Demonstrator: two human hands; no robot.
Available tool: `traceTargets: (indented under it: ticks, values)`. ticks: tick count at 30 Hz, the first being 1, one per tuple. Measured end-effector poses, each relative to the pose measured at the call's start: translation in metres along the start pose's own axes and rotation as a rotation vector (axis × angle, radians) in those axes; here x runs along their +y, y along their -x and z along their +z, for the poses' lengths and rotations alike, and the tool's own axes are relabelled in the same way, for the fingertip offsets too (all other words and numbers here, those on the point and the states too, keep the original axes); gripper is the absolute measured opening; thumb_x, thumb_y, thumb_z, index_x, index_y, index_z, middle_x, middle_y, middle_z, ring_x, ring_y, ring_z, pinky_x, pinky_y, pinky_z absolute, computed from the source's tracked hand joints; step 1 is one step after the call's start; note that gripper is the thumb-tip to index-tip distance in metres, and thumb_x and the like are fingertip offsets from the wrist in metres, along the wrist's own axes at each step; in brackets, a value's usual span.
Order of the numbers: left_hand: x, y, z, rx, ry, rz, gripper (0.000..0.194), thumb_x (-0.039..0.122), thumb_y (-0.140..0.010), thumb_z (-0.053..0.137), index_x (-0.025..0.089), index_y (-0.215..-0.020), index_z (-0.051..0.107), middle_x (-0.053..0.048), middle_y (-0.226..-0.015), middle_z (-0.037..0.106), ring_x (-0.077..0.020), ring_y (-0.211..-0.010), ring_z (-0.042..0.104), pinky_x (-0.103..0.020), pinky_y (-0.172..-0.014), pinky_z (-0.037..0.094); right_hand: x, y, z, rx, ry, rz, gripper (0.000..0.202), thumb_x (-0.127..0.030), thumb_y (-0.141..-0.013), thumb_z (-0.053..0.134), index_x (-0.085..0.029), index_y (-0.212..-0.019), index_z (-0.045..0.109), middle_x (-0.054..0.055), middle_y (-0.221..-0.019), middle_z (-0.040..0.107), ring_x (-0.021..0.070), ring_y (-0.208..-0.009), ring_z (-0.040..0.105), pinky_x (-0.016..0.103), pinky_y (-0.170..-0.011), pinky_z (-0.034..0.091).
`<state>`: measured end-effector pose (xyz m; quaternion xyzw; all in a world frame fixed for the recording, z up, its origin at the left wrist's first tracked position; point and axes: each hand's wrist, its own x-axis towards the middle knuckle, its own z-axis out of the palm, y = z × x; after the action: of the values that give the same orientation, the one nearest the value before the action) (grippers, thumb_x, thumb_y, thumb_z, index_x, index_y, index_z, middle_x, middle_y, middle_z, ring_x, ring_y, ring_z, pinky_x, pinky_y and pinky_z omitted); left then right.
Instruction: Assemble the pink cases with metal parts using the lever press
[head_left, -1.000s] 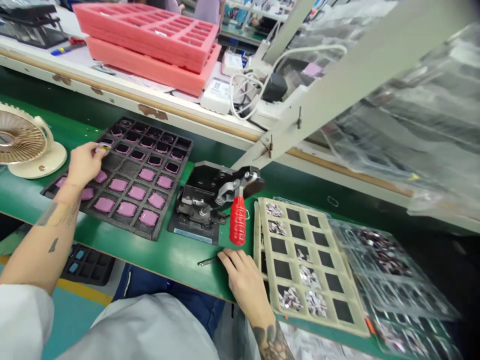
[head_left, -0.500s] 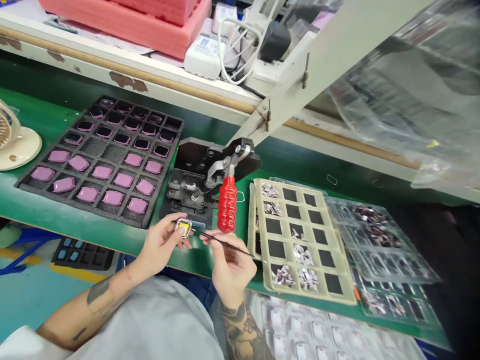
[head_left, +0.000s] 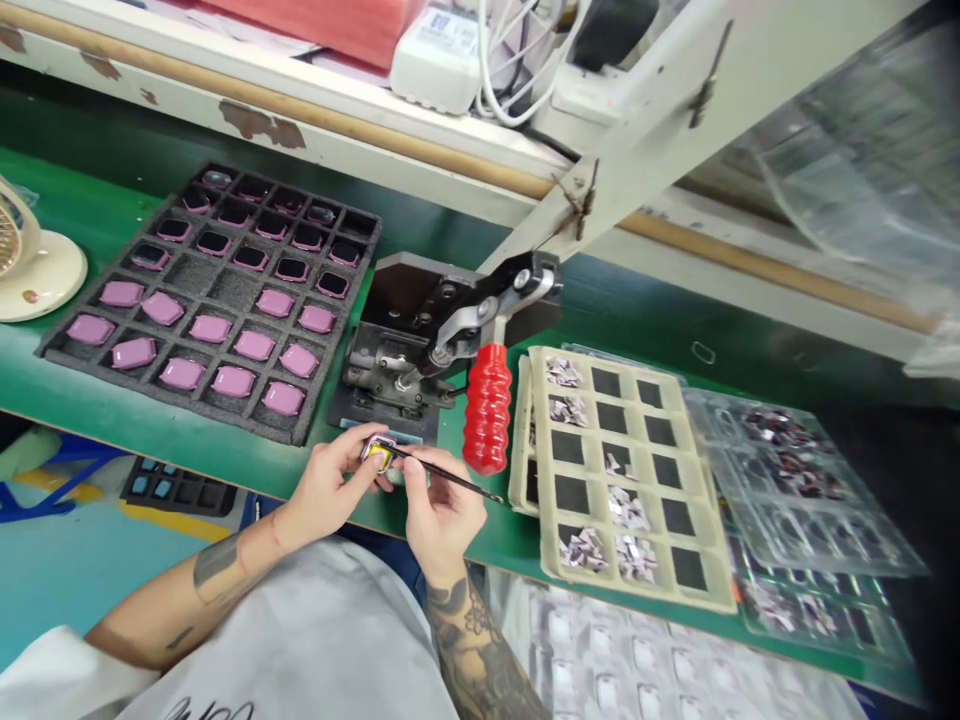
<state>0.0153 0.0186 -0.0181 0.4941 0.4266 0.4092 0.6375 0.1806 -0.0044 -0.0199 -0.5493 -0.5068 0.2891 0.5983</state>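
My left hand [head_left: 335,480] pinches a small watch case [head_left: 379,453] with a pink rim and a yellow piece inside. My right hand [head_left: 442,515] grips a thin black tool [head_left: 457,478] like a pen; its tip reaches the case, and the exact contact is too small to tell. Just beyond my hands stands a black clamp fixture [head_left: 397,365] with a red ribbed handle [head_left: 487,410] pointing down. To the left, a dark foam tray [head_left: 240,290] holds rows of pink watch cases, some showing black screens.
At the right lies a cream tray [head_left: 634,590] of small metallic pieces, with clear plastic trays [head_left: 810,540] beyond it. A beige fan [head_left: 49,275] stands far left. A shelf edge [head_left: 420,165] and slanted beam [head_left: 630,150] cross above the bench.
The black tool's tip has moved from beside the watch case onto or over it, and my right hand is nearer my left. The whole view has shifted slightly.
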Motion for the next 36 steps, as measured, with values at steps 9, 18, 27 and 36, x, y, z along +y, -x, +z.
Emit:
traceTargets:
  ticks: [9,18,27,36]
  values:
    - [0.001,0.001,0.0,0.017,-0.017,0.019,0.046,0.044,-0.112,0.069,0.017,-0.15,0.068,-0.008,-0.104,0.086,-0.0205,-0.083,0.084,-0.03,-0.078,0.07,-0.003,-0.002,0.003,0.045,-0.1,0.008,0.008,-0.024,-0.102,0.081,-0.026,-0.11,0.081,0.007,-0.106,0.083,0.0225,-0.094,0.08,0.04,-0.085,0.067]
    - [-0.007,0.001,-0.002,0.045,0.01,0.049,0.048,0.041,-0.112,0.07,0.018,-0.153,0.067,-0.011,-0.113,0.086,-0.0222,-0.093,0.083,-0.032,-0.082,0.07,-0.021,-0.008,-0.015,-0.182,-0.366,0.282,0.015,-0.036,-0.103,0.081,-0.023,-0.103,0.075,0.005,-0.095,0.08,0.0191,-0.078,0.078,0.035,-0.073,0.068]
    - [0.005,-0.001,0.0,0.09,0.135,-0.012,0.053,0.05,-0.108,0.074,0.017,-0.149,0.069,-0.011,-0.105,0.086,-0.025,-0.086,0.086,-0.036,-0.079,0.07,-0.01,-0.006,-0.016,-0.008,-0.183,0.231,0.018,-0.039,-0.103,0.081,-0.022,-0.102,0.074,0.007,-0.101,0.083,0.0192,-0.076,0.082,0.035,-0.073,0.071]
    - [0.0,-0.001,-0.007,0.09,0.054,-0.041,0.05,0.045,-0.108,0.076,0.014,-0.146,0.069,-0.011,-0.101,0.087,-0.0224,-0.081,0.085,-0.033,-0.074,0.068,-0.041,-0.06,-0.121,0.019,0.391,-0.203,0.003,-0.027,-0.105,0.076,-0.025,-0.106,0.079,0.007,-0.096,0.08,0.0259,-0.092,0.077,0.043,-0.085,0.065]
